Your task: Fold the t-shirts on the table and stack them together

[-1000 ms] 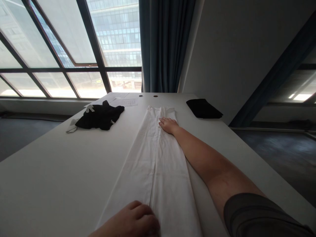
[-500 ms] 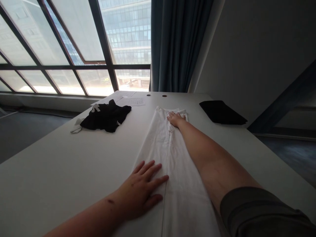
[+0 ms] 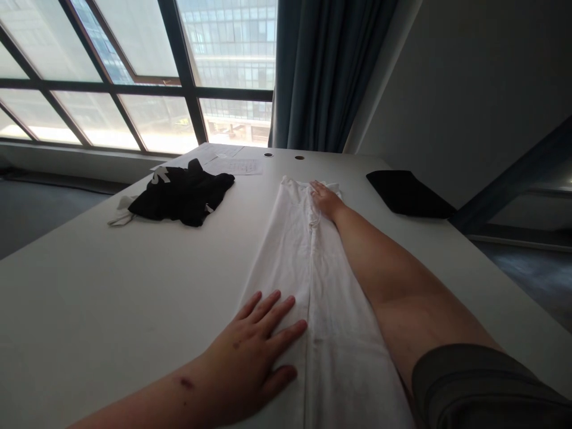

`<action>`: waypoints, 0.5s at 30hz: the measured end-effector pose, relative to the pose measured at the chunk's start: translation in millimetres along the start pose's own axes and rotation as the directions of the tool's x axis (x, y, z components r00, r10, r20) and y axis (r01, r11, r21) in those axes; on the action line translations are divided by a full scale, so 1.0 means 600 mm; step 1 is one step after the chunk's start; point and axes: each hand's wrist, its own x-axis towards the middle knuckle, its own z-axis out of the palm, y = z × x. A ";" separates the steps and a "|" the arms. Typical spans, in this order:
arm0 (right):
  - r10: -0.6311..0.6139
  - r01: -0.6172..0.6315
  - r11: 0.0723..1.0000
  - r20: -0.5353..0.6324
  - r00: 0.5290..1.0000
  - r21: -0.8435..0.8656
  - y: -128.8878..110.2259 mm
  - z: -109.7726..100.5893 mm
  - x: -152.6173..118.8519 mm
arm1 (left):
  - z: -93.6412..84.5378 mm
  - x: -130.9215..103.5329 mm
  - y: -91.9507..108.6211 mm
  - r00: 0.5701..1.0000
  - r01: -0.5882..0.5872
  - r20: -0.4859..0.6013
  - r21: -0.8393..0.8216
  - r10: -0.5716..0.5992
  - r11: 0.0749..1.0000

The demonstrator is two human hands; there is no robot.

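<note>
A pair of white trousers (image 3: pixel 286 250) lies lengthwise down the table, folded into a long strip, with the gathered waist and a drawstring at the far end. My left hand (image 3: pixel 263 351) rests flat on the near part of the cloth, its fingers spread beside the long seam. At the far end, my right hand (image 3: pixel 328 201) lies over the right side of the waist, fingers stretched forward and its thumb hidden. The near end of the trousers runs out of view at the bottom.
A crumpled black garment (image 3: pixel 179 196) with white lettering lies at the left, a pale strap beside it. Printed papers (image 3: pixel 241 166) are behind it. On the right sits a folded black cloth (image 3: pixel 409 193). The white table (image 3: pixel 134 292) reaches to the curtain (image 3: pixel 326 77) and window.
My right hand has slid slightly over the waist toward its right side and turned, its fingers now pointing more to the far left. My left hand stays flat. The view has tilted down slightly.
</note>
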 end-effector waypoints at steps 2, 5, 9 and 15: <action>0.034 -0.025 0.998 -0.191 0.981 0.052 0.030 -0.019 -0.006 | -0.001 -0.001 -0.001 1.000 0.014 0.018 0.004 -0.014 1.000; 0.235 -0.207 0.970 -0.286 0.929 0.124 0.076 -0.041 -0.023 | -0.001 -0.003 -0.002 0.999 0.026 0.025 0.004 -0.026 1.000; 0.334 -0.327 0.941 -0.084 0.939 0.087 0.094 -0.046 -0.040 | 0.000 -0.003 -0.003 0.999 0.024 0.022 0.002 -0.024 1.000; 0.141 -0.149 0.984 -0.086 0.986 -0.097 -0.010 -0.052 -0.022 | 0.001 -0.003 -0.003 0.999 0.017 0.031 0.010 -0.018 1.000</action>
